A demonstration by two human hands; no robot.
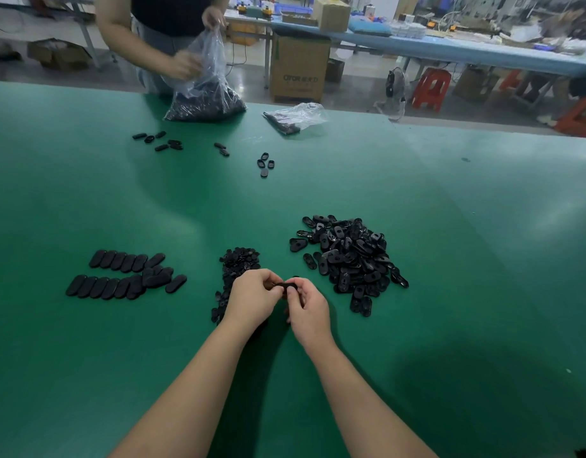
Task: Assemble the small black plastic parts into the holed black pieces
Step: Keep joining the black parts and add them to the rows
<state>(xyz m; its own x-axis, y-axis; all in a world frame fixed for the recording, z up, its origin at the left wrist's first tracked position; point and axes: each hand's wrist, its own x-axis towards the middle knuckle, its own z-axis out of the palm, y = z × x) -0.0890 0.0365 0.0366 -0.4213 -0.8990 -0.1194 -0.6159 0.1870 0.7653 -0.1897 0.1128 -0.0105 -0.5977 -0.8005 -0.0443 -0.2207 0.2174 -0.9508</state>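
A holed black piece (286, 285) sits between the two hands, just above the green tabletop (450, 226), its dark edge showing in the gap where the fingertips meet. The left hand (253, 300) pinches it from the left with curled fingers, and the right hand (306, 309) holds its right end the same way, so each grip is narrow and closed on the piece. Whether a small part is already seated in it cannot be told, since the fingers cover most of it.

Just behind and beneath the left hand lies the heap of small black plastic parts (237, 269), running from the wrist up toward the middle of the tabletop. To the right, near the right hand but not touching it, is the larger pile of holed pieces (351, 259). Well to the left, two overlapping rows of oval black pieces (126, 274) lie flat.

Farther off, a few loose pieces (265, 164) are scattered. At the far edge another person's hands (186, 66) hold a clear plastic bag (205, 87) filled with dark parts, and a smaller bag (296, 117) lies beside it.
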